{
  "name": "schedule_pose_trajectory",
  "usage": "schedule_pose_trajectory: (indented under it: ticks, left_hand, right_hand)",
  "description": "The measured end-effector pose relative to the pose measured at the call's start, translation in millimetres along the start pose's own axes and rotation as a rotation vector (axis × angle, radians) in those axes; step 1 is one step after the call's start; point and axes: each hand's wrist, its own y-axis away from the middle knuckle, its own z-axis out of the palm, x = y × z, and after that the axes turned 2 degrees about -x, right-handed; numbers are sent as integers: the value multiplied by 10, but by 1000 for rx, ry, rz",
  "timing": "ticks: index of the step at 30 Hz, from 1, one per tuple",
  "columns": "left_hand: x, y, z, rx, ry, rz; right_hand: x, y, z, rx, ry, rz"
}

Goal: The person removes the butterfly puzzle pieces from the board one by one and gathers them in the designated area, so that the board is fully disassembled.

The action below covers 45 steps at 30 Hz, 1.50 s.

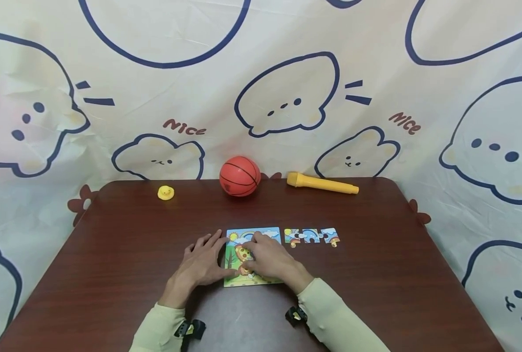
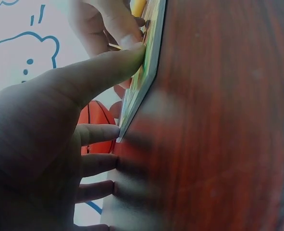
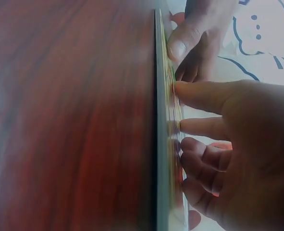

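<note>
A jigsaw puzzle (image 1: 252, 281) with a sun, rainbow and green ground lies flat on the table, partly hidden by the hands. My left hand (image 1: 204, 261) rests at its left side, fingers spread; in the left wrist view the left thumb (image 2: 127, 60) presses on the board's face while a fingertip meets its edge. Over the puzzle's middle and right is my right hand (image 1: 271, 256). Its thumb (image 3: 199, 94) and index fingertip touch the puzzle surface, with the other fingers bent. No piece shows clearly between them. Several puzzle pieces (image 1: 311, 236) lie in a row just right of the board.
Along the back of the brown table (image 1: 124, 254) are a small yellow rubber duck (image 1: 166, 192), a red basketball (image 1: 240, 176) and a yellow toy microphone (image 1: 322, 183). A white curtain (image 1: 217, 98) with blue cartoon outlines hangs behind.
</note>
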Motion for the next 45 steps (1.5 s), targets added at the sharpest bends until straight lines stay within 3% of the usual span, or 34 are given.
schedule_pose_trajectory:
  ticks: [6,13,21,32,45]
  left_hand:
    - [-9,11,-11,14,-4,13]
    - [-12,12,4,13,-3,20]
    - [5,-9,1,12,-4,11]
    - [2,14,-4,13,-3,10]
    - [-9,8,19,18,5,11]
  right_hand:
    - [-65,-52,-21,-17,-5,32]
    - [-101,-77,-29,-50,-94,86]
    - [-97,-79,-29,-14,-142,93]
    - [-99,-54,26,65,-164,46]
    - [-70,-14,25,134,-270,-11]
